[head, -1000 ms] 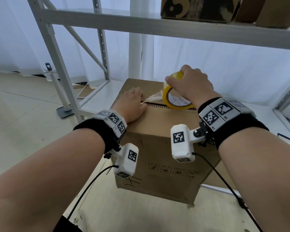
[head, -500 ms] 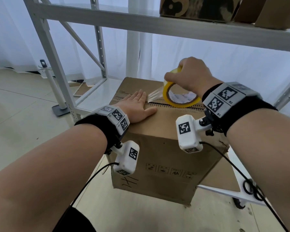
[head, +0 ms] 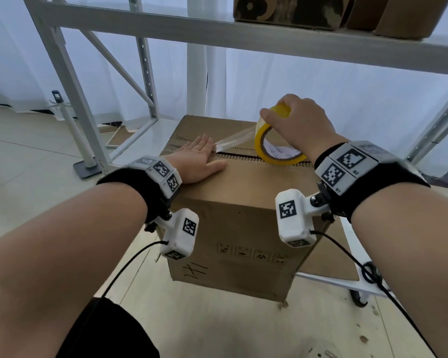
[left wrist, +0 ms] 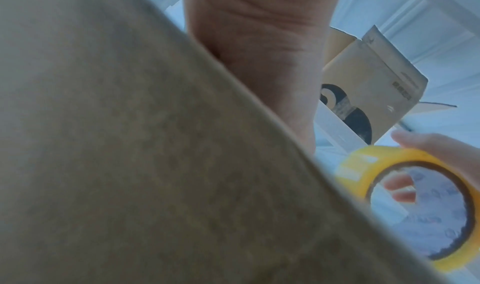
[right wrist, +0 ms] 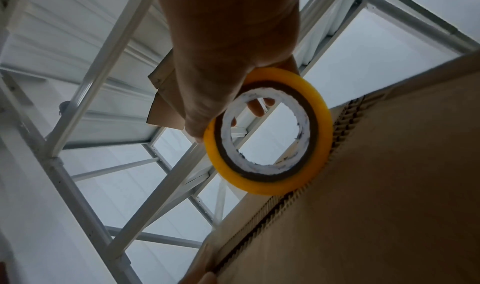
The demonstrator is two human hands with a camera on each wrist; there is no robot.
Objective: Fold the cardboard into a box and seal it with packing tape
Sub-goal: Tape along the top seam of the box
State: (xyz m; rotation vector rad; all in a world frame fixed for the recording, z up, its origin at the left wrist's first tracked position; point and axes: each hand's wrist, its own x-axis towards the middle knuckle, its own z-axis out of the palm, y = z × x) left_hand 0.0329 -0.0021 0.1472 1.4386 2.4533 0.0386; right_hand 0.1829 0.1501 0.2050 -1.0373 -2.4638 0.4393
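Left hand [head: 201,161] flat on box [head: 233,220] seam edge; right hand [head: 299,126] grips tape roll [head: 263,143].

One box [head: 233,202] under work, top seam open. One tape roll [head: 274,148], yellow. Two hands: left hand [head: 197,161], right hand [head: 300,125]. Two wrist cameras [head: 179,233]. At least three cartons [head: 290,9] on shelf above. One rack [head: 217,29]. One flat cardboard piece [head: 119,136] on floor.
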